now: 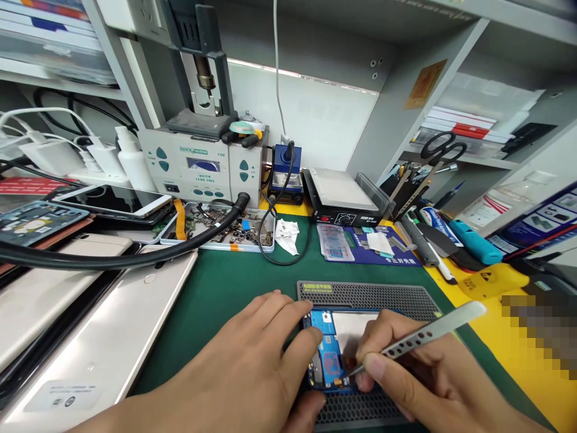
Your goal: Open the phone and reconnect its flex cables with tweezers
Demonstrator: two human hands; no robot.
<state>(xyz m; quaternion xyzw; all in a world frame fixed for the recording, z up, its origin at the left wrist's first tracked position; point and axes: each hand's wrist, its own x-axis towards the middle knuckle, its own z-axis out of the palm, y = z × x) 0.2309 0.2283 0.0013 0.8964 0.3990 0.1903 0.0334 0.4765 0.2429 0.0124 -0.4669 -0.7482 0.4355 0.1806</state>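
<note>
An opened phone point(331, 355) with a blue circuit board and a pale battery lies on a black honeycomb mat point(374, 294). My left hand point(270, 361) grips the phone at its left end, with fingers on the top edge and the thumb at the near side. Between the thumb and fingers of my right hand point(396, 361) is a pair of metal tweezers point(428, 334) with a row of holes. The tweezers' tip reaches down by the board's lower right corner, near a small gold connector point(338, 381). My right fingers cover part of the battery.
Phones and tablets point(126, 313) are stacked at left, with a black hose point(135, 263) crossing above them. Behind stand a parts tray point(225, 243), a hot-air station point(202, 168) and a heating plate point(342, 192). Tools including scissors point(444, 147) stand at right, beside a yellow strap point(496, 279).
</note>
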